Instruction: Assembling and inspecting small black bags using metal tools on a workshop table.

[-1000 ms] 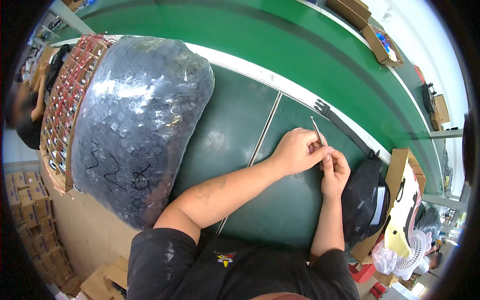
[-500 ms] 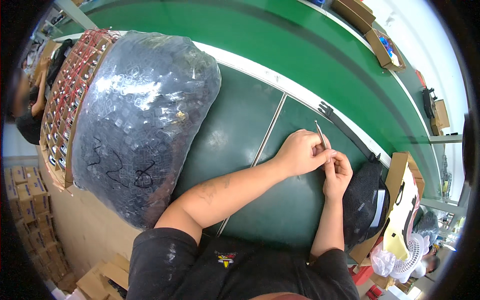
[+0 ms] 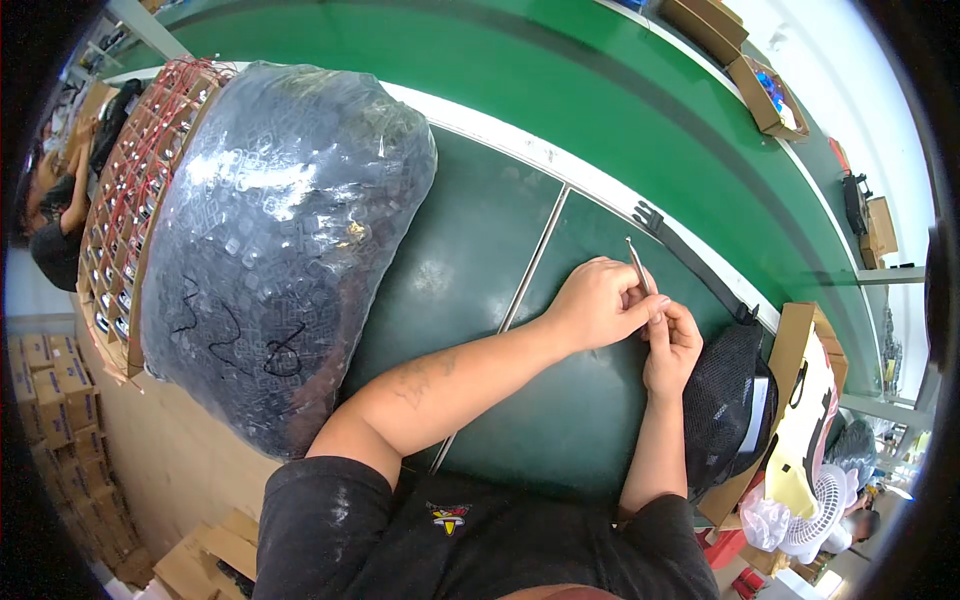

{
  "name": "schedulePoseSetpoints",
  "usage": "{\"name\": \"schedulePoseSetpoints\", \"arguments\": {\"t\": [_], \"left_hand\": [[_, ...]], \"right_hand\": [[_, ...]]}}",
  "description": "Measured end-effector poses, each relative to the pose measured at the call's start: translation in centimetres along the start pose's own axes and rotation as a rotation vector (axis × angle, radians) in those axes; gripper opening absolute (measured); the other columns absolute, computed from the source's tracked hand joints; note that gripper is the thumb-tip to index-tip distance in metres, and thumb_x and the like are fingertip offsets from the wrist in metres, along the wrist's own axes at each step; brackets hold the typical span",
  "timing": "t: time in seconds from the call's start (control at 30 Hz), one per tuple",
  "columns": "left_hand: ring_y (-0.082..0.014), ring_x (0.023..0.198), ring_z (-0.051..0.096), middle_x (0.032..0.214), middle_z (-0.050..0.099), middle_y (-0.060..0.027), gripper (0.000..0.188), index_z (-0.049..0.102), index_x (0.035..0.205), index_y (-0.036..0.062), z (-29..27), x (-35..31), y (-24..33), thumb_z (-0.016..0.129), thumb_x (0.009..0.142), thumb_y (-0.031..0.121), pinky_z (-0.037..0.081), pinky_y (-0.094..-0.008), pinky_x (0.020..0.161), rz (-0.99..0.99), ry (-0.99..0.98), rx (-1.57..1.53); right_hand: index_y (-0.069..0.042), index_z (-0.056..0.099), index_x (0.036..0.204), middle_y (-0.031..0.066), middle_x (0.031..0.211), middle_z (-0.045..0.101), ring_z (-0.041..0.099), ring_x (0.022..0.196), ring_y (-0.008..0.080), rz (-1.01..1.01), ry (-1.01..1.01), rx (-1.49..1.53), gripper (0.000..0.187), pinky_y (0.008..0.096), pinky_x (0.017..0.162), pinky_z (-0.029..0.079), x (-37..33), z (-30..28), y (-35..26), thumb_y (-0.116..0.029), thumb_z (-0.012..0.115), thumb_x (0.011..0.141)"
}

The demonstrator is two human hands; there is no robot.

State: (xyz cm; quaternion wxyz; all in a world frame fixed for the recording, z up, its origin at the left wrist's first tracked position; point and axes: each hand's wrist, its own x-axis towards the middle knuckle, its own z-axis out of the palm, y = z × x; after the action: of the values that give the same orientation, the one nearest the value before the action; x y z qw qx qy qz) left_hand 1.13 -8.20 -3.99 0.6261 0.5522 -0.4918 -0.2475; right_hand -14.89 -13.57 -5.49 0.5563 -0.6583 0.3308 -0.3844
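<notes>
At the far left stands a cardboard tray (image 3: 110, 250) with rows of small parts, and beside it lies a big clear plastic bag (image 3: 270, 240) full of small dark pieces, on the dark green table (image 3: 460, 260). More to the right, the left hand (image 3: 595, 303) is closed around a thin metal tool (image 3: 637, 265), which points up and away above the table. The right hand (image 3: 672, 345) touches it from below, fingers pinched at the tool's lower end. At the right edge sits a black mesh bag (image 3: 725, 405).
</notes>
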Motion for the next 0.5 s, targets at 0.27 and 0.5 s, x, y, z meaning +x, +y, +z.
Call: {"name": "schedulePoseSetpoints", "arguments": {"t": [0.27,0.5], "left_hand": [[-0.0192,0.059,0.059,0.065,0.063,-0.0066,0.02,0.068,0.077,0.0072,-0.05,0.02,0.04,0.073,0.082,0.026,0.047,-0.0314,0.056,-0.015,-0.032,0.036],[-0.0201,0.057,0.06,0.063,0.064,-0.0062,0.02,0.068,0.077,0.0077,0.02,0.04,0.0,0.072,0.082,0.027,0.047,-0.0318,0.057,-0.024,-0.039,0.007]], "right_hand": [[0.002,0.063,0.101,-0.0016,0.081,0.058,0.049,0.069,0.0042,0.007,-0.026,-0.006,0.012,0.0187,0.062,0.039,0.08,-0.14,0.06,-0.004,0.063,0.091],[0.003,0.063,0.1,-0.001,0.082,0.06,0.051,0.071,0.0045,0.007,0.001,-0.009,0.011,0.0191,0.063,0.04,-0.04,0.04,-0.1,-0.003,0.063,0.09]]}}
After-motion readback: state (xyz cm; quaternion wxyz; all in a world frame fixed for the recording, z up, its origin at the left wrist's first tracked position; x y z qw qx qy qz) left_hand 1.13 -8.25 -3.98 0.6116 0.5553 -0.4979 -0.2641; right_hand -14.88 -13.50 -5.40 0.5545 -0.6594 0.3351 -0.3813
